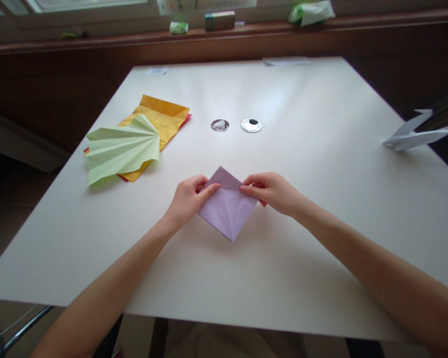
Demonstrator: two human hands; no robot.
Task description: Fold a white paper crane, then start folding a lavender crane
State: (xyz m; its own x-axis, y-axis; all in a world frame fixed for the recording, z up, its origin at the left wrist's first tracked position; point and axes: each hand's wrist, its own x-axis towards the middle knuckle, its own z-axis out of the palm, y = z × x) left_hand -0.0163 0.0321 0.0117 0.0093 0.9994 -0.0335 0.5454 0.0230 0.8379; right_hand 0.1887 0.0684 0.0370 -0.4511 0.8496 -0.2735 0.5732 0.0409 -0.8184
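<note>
A lilac paper (227,209), folded into a creased kite, is pinched flat on the white table (321,248) by the left hand (188,199) and right hand (272,191); its long axis runs near-to-far, sharp tip nearest. Farther left, a pleated green fan (121,148) overlies yellow sheets (164,119).

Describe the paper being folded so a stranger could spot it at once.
On the white table, look at the near middle, where the left hand and right hand pinch it. It is the lilac diamond-shaped paper, creased, unlike the green pleated fan and orange sheets farther left.
</note>
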